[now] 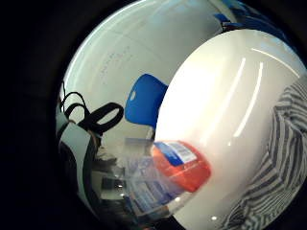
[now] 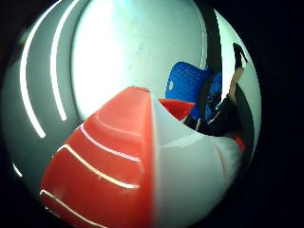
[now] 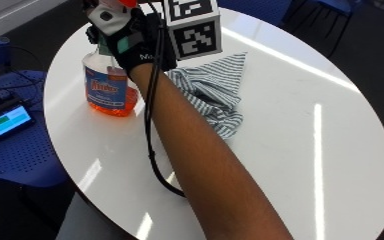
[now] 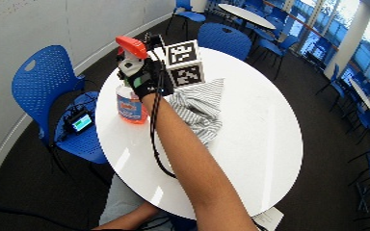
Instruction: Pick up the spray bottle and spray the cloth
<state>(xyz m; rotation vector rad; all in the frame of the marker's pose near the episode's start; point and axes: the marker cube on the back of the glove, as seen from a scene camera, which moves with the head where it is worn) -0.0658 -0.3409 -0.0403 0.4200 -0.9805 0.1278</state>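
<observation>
Round white table [image 3: 298,150], glossy, w/ streaks of ceiling light across the top. Dark carpet below. Pale wall beyond the hand, big windows at the far side of the room in the wide outside view. More white tables and blue chairs further back by the windows.

Counts near the hand: 1 spray bottle [image 3: 111,90], 1 cloth [image 3: 215,92], 1 blue chair [image 4: 41,86] just past the bottle, off the table edge, w/ 1 small screen device [image 3: 7,120] on its seat.

Right hand [image 3: 135,42] in black glove, wrapped round the neck of the spray bottle, just under the red trigger head [image 4: 132,46]. Fingers curled on it. Bottle upright, clear, orange liquid in the lower part, blue-and-red label facing out, directly below the hand; base on or barely off the table, can't tell which.

Cloth grey-and-white striped, crumpled, lying on the table just beside the hand's wrist side, partly behind the forearm; apart from the bottle.

Thumb-side palm view: red and white head [image 2: 118,166] fills most of it. Little-finger-side view: bottle body w/ label [image 1: 177,165], table rim, striped cloth [image 1: 283,158] at the edge.
</observation>
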